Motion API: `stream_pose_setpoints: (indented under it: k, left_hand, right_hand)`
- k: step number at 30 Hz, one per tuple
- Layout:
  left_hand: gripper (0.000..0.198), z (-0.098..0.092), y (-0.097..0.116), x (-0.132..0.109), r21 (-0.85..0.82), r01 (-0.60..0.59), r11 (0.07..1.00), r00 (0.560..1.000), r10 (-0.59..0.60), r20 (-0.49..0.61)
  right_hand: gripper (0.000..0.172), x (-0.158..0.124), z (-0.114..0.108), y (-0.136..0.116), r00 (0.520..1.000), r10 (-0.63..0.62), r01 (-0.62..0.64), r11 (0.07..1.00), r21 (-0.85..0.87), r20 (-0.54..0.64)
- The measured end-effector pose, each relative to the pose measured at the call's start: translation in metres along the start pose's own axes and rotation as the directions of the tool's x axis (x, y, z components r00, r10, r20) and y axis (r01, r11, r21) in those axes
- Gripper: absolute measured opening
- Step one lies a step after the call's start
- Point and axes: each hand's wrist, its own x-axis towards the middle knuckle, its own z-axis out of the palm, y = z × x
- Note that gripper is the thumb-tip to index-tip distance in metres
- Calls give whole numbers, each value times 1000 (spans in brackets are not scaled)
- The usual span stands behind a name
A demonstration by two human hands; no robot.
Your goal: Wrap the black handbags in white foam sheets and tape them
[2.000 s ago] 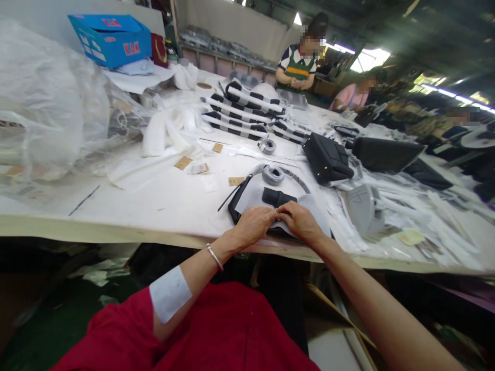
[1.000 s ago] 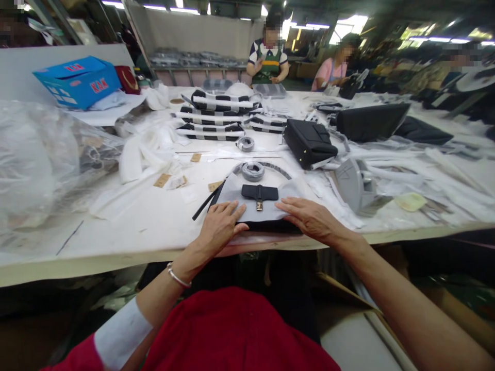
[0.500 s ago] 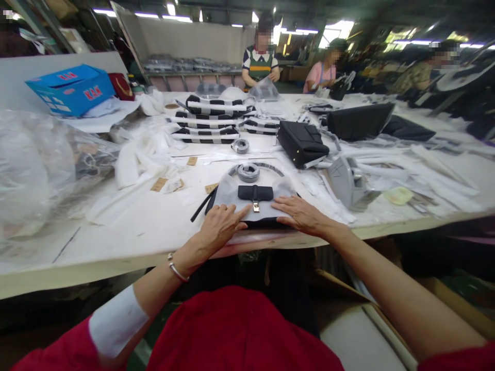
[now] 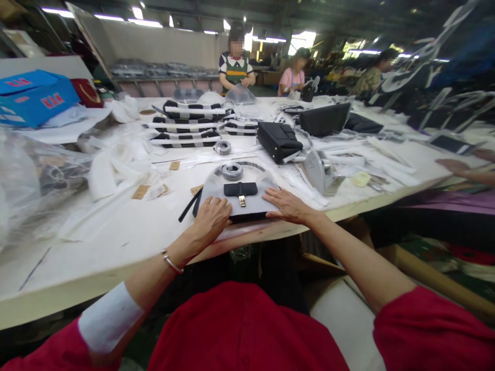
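A dark handbag (image 4: 247,217) lies flat at the table's front edge, its front covered by a pale translucent sheet (image 4: 211,188). Over the sheet shows a black flap (image 4: 232,189) with a gold clasp (image 4: 242,201). My left hand (image 4: 212,215) rests on the bag's near left part, fingers laid out on the sheet. On the right part lies my right hand (image 4: 285,205), fingers stretched flat. Beyond the flap, inside the arch of the bag's handle, sits a wrapped grey coil (image 4: 232,171). A black strap end (image 4: 189,206) sticks out to the left.
Behind stand a black handbag (image 4: 279,141), a stack of black bags with white wrapping (image 4: 189,124) and a grey tape dispenser (image 4: 317,172). Plastic bags (image 4: 34,185) and a blue box (image 4: 38,98) are at left. Another person's hand (image 4: 454,166) shows at far right.
My left hand has drawn away from the clasp toward the bag's left side. My right hand stays on the right part. The view has turned right, bringing another person's hands in.
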Motion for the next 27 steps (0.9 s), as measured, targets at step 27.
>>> stream_pose_setpoints:
  k: [27]
  left_hand:
    - [52,60,25,2,-346,-41,937,966,-52,-254]
  right_hand:
    - [33,-379,150,-47,-117,970,-912,-190,364,214]
